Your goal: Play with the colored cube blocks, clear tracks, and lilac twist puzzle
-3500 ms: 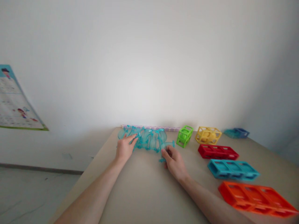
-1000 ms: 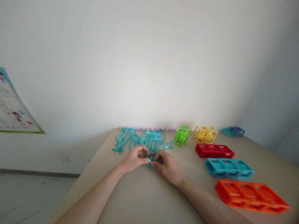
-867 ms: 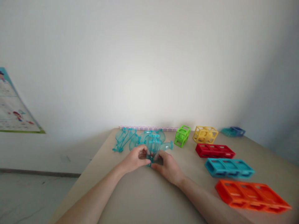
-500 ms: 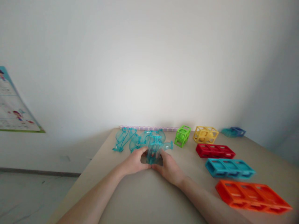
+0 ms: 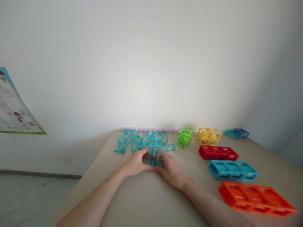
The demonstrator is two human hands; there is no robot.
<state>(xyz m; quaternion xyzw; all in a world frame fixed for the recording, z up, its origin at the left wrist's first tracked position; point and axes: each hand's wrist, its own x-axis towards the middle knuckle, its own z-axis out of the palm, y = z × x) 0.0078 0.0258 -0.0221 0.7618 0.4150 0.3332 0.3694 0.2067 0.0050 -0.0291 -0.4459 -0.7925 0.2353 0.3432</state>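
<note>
Between my hands, a clear turquoise plastic tube piece point(image 5: 155, 153) stands upright on the table. My left hand point(image 5: 139, 162) is closed on its left side, thumb low at the near edge and fingers behind. From the right, my right hand point(image 5: 169, 167) grips the same piece, its thumb almost meeting the left one. More clear turquoise track pieces lie just behind: an angled one point(image 5: 127, 140) at the left, a curved one point(image 5: 169, 147) at the right, and others partly hidden by the held piece.
On the right are a green cube frame point(image 5: 185, 138), a yellow double frame point(image 5: 208, 136), and red point(image 5: 218, 153), teal point(image 5: 233, 170) and orange point(image 5: 257, 198) block frames. Blue pieces point(image 5: 241, 133) lie in the far corner. A purple patterned strip point(image 5: 151, 129) runs along the wall.
The held tube piece has straightened slightly between my hands, its top now more upright. My hands have barely moved.
</note>
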